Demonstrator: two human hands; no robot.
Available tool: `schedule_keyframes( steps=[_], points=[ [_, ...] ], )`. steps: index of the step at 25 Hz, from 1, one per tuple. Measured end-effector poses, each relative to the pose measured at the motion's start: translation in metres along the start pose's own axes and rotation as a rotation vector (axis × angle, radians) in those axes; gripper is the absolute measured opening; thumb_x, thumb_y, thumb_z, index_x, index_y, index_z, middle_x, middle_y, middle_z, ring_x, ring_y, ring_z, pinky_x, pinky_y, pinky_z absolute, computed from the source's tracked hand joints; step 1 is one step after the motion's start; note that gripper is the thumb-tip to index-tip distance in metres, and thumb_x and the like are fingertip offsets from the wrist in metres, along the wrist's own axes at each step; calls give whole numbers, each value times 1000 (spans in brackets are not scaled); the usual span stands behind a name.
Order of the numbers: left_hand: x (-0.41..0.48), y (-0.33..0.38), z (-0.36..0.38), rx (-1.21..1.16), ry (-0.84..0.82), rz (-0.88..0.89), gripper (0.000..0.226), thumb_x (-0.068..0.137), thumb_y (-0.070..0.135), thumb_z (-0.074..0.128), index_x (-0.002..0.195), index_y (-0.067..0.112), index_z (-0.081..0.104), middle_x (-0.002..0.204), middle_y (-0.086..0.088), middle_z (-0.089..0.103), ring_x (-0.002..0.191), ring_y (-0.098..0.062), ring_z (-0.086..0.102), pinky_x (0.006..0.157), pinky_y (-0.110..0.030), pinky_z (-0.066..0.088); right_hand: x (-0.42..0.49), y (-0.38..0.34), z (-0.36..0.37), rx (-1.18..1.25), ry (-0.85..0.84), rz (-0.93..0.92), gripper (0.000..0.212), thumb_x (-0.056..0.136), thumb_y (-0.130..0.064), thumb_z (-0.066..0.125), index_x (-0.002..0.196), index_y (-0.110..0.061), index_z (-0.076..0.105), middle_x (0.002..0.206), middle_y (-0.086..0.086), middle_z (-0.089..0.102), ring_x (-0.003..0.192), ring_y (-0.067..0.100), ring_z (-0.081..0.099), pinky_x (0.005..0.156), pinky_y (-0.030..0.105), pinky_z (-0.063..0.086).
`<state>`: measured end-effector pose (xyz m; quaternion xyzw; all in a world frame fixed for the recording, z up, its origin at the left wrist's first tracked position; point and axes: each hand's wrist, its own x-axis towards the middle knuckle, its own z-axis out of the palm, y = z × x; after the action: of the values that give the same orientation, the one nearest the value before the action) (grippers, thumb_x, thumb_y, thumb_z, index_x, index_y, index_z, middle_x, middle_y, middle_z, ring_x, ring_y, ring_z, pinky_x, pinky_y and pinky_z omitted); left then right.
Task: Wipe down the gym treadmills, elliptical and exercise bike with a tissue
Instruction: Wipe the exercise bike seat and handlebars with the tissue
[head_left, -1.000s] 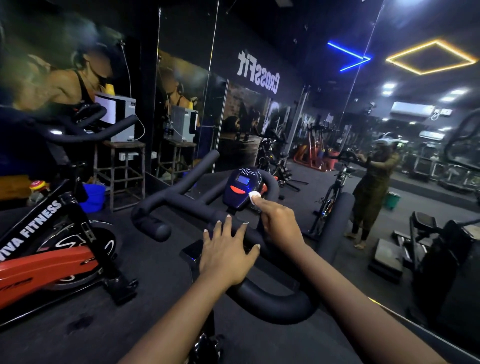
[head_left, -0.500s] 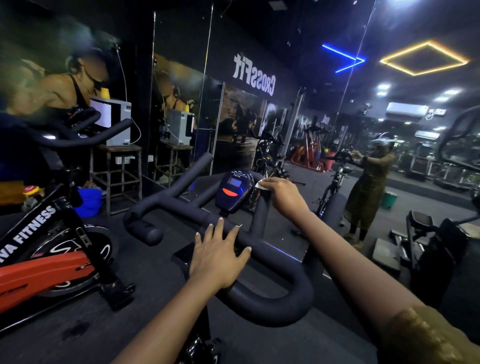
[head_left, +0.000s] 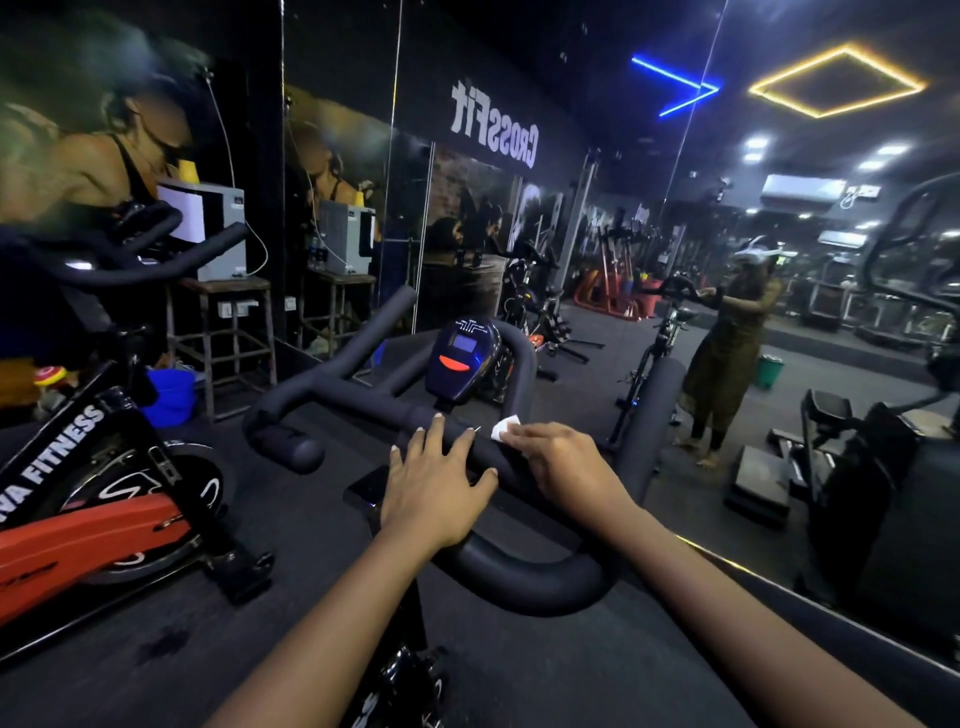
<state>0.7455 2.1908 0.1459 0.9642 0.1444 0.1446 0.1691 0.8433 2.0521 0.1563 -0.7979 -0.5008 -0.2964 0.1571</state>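
White tissue (head_left: 505, 428) is peeking out from under the fingers (head_left: 524, 441) of the right hand (head_left: 563, 465), at their far-left tips. The hand is curling over the black padded handlebar (head_left: 535, 582) of the exercise bike (head_left: 405, 675) and is pressing the tissue against the bar. Only one small folded corner is showing, pointing far and left toward the console (head_left: 460, 358). The rest is lying hidden beneath the hand, so its long axis cannot be told.

Just left of it, the left hand (head_left: 434, 486) is resting flat on the same bar, its fingers straight and slightly spread, with the tips reaching toward the console stem. The two hands are sitting close together but not touching. The bar under them is running from far left to near right, then looping round toward the viewer.

At the left, a red bike (head_left: 88, 530) lettered FITNESS is standing on the dark floor, with a blue bucket (head_left: 169, 395) behind it. A mirror (head_left: 597, 208) on the far wall is reflecting a person (head_left: 727, 358) standing at a bike.
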Motion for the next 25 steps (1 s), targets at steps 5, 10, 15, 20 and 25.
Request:
schedule_keyframes(
  steps=[5, 10, 15, 20, 25],
  points=[
    [1, -2, 0, -6, -5, 3, 61, 97, 51, 35, 151, 29, 17, 161, -5, 0, 147, -25, 4, 119, -44, 5, -4, 0, -22, 116, -198, 23, 50, 67, 2, 41, 105, -10, 72, 107, 6, 70, 98, 23, 67, 85, 27, 51],
    [-8, -1, 1, -30, 121, 50, 56, 99, 43, 38, 150, 23, 25, 159, -3, 17, 146, -23, 11, 119, -41, 6, -16, -20, -38, 215, -85, 217, 39, 76, 10, 53, 103, -10, 73, 106, 6, 70, 102, 21, 65, 88, 22, 44],
    [-56, -7, -2, -236, 243, 54, 52, 99, 34, 44, 148, 20, 30, 156, -4, 24, 146, -21, 15, 117, -40, 4, -39, -37, -50, 289, -41, 273, 33, 80, 6, 56, 104, -9, 72, 108, 8, 69, 104, 21, 64, 82, 14, 39],
    [-124, -22, -6, -231, 256, -39, 52, 99, 31, 46, 147, 18, 33, 153, -5, 30, 144, -22, 21, 118, -44, 9, -73, -73, -63, 458, 29, 207, 27, 82, 4, 59, 103, -8, 72, 106, 7, 70, 101, 18, 65, 83, 13, 41],
    [-224, -48, 14, -251, 162, -147, 48, 97, 29, 51, 140, 9, 43, 143, -10, 44, 134, -24, 39, 111, -26, 22, -122, -136, -48, 681, 25, 12, 31, 74, 9, 61, 98, -6, 74, 99, 9, 72, 101, 8, 56, 82, -5, 33]
  ],
)
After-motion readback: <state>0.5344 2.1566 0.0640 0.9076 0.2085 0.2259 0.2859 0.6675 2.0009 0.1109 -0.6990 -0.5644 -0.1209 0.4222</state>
